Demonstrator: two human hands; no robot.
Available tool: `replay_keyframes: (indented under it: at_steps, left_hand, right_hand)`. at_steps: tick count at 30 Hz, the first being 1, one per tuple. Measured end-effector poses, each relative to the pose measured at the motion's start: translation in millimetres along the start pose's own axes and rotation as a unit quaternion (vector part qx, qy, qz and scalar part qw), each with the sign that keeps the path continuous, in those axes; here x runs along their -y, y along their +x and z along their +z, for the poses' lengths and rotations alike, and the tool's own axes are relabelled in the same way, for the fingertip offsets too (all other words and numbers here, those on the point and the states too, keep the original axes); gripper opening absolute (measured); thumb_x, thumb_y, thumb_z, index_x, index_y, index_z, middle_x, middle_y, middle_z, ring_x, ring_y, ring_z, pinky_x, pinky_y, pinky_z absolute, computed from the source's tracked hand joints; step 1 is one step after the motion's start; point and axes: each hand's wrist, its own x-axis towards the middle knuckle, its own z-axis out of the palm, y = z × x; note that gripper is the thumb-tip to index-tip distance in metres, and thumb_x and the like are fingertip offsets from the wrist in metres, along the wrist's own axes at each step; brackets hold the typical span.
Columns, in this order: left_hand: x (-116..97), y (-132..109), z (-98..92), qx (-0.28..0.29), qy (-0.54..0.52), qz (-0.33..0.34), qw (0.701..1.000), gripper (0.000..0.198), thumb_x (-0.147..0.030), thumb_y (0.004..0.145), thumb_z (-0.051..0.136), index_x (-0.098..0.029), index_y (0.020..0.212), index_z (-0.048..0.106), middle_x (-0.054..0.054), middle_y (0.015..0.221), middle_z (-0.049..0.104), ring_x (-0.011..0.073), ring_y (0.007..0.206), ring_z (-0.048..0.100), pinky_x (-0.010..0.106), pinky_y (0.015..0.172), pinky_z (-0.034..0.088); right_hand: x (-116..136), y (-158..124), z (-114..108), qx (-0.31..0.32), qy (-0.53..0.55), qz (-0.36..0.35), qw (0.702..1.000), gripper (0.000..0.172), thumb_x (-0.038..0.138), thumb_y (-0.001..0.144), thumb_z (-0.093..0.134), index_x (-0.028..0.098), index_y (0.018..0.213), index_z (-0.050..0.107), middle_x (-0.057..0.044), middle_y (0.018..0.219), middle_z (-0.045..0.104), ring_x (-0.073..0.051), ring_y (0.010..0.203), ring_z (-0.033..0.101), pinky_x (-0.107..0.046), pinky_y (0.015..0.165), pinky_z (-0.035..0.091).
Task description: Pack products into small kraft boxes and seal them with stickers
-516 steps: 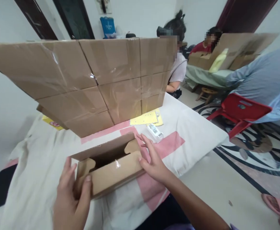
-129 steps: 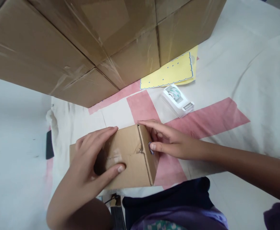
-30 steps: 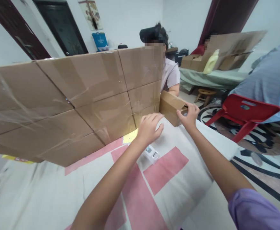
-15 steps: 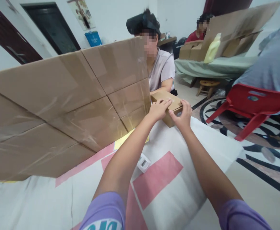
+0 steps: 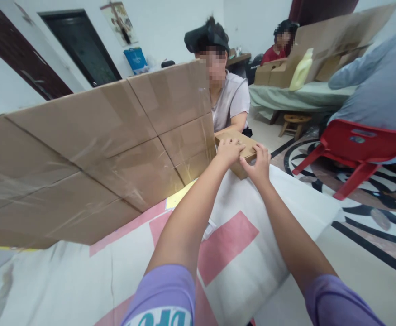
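Observation:
A small closed cardboard box (image 5: 244, 146) rests at the far right edge of the table, past the end of the cardboard wall. My left hand (image 5: 230, 151) lies on its top with the fingers curled over it. My right hand (image 5: 260, 163) grips its near right corner. Both arms are stretched far forward. A person in a light shirt (image 5: 230, 99) sits just behind the box, wearing a dark headset.
A tall taped cardboard wall (image 5: 92, 145) stands across the table (image 5: 279, 203), which is covered with a white and pink cloth. A yellow sheet (image 5: 177, 199) lies at the wall's foot. A red plastic chair (image 5: 357, 156) stands to the right. Other people sit farther back.
Since half a second ago both hands have stayed on the small box at the table's far edge. The view has shifted slightly. One second ago only my right hand held it.

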Motion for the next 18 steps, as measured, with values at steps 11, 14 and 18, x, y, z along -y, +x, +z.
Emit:
replay_keyframes:
  at_steps: [11, 14, 18]
  left_hand:
    - [37, -250, 17.4, -0.155, -0.021, -0.048, 0.986, 0.068, -0.012, 0.090, 0.048, -0.033, 0.154, 0.047, 0.005, 0.162, 0.045, 0.0298, 0.141, 0.042, 0.049, 0.112, 0.040]
    - [72, -367, 45.9, -0.189, -0.039, -0.141, 0.971, 0.056, -0.014, 0.091, 0.047, -0.027, 0.144, 0.059, 0.010, 0.147, 0.059, 0.0296, 0.132, 0.051, 0.049, 0.110, 0.045]
    - [94, -468, 80.2, -0.234, -0.053, -0.242, 0.940, 0.040, -0.022, 0.094, 0.048, -0.026, 0.126, 0.071, 0.011, 0.129, 0.068, 0.0286, 0.118, 0.061, 0.048, 0.102, 0.050]
  right_hand:
    - [17, -5, -12, 0.042, -0.056, 0.039, 0.997, 0.067, 0.057, 0.089, 0.057, 0.023, 0.146, 0.053, -0.020, 0.157, 0.044, -0.040, 0.137, 0.047, -0.060, 0.108, 0.040]
    - [24, 2, -15, 0.062, -0.121, 0.044, 0.990, 0.061, 0.056, 0.089, 0.057, 0.026, 0.142, 0.061, -0.019, 0.152, 0.048, -0.044, 0.134, 0.045, -0.065, 0.104, 0.038]
    - [31, 11, -22, 0.094, -0.187, 0.035, 0.977, 0.051, 0.057, 0.088, 0.059, 0.027, 0.128, 0.073, -0.018, 0.139, 0.057, -0.043, 0.129, 0.044, -0.066, 0.102, 0.038]
